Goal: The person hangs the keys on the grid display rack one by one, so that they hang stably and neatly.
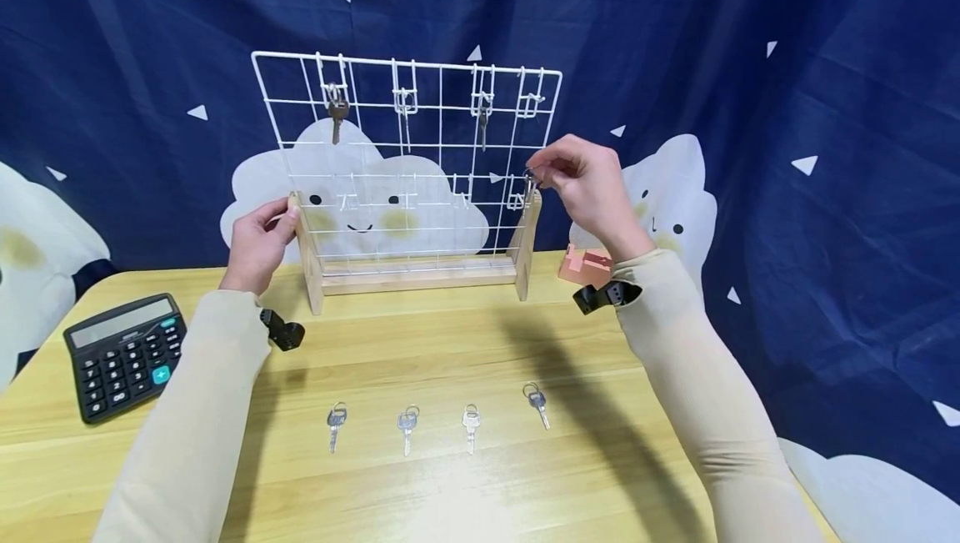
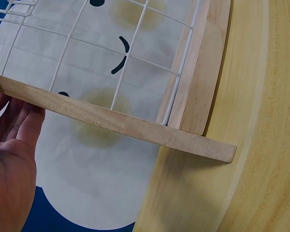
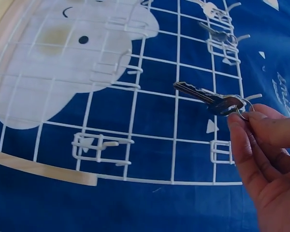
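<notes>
A white wire grid [image 1: 420, 228] stands upright in a wooden base [image 1: 420, 279], with white hooks along it. My left hand [image 1: 258, 244] grips the top of its left wooden post [image 2: 111, 121], thumb on the near side. In the right wrist view, my right hand [image 3: 270, 154] pinches a key ring [image 3: 249, 107] between thumb and forefinger. The key [image 3: 212, 100] on that ring points away from the fingers, in front of the grid's right side. Three other keys hang from upper hooks: a left key [image 1: 338, 113], a middle key [image 1: 406, 122] and a right key [image 1: 483, 126].
Several ringed keys lie in a row on the wooden table, from a left key [image 1: 333, 426] to a right key [image 1: 537, 401]. A black calculator [image 1: 123, 351] is at the left. A pink object [image 1: 585, 266] sits behind the right wrist. A dark blue curtain [image 1: 675, 42] hangs behind.
</notes>
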`<control>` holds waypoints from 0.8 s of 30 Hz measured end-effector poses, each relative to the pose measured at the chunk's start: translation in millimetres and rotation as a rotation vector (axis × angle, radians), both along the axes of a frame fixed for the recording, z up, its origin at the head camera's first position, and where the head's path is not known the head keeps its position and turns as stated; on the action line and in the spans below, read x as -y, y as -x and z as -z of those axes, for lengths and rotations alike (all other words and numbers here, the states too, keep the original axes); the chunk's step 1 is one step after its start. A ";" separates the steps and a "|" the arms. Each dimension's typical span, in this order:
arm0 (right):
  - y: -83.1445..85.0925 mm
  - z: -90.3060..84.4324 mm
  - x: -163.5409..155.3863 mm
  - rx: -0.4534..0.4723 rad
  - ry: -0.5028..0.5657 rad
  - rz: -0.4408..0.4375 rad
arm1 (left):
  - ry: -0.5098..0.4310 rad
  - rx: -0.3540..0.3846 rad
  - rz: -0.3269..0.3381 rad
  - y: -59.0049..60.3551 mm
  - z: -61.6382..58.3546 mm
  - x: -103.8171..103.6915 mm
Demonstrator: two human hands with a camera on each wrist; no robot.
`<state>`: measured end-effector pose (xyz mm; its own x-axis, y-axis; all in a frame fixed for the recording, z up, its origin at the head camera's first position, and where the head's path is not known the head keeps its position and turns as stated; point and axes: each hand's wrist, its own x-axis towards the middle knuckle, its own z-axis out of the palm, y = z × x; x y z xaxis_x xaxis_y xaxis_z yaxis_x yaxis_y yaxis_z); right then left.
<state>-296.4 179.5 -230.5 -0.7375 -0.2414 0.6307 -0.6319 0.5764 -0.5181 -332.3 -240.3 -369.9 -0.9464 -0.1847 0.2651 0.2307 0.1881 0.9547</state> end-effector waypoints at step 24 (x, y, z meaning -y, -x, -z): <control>23.1 -47.2 10.1 -0.105 0.231 0.107 | 0.005 0.022 -0.005 -2.5 -0.8 -1.3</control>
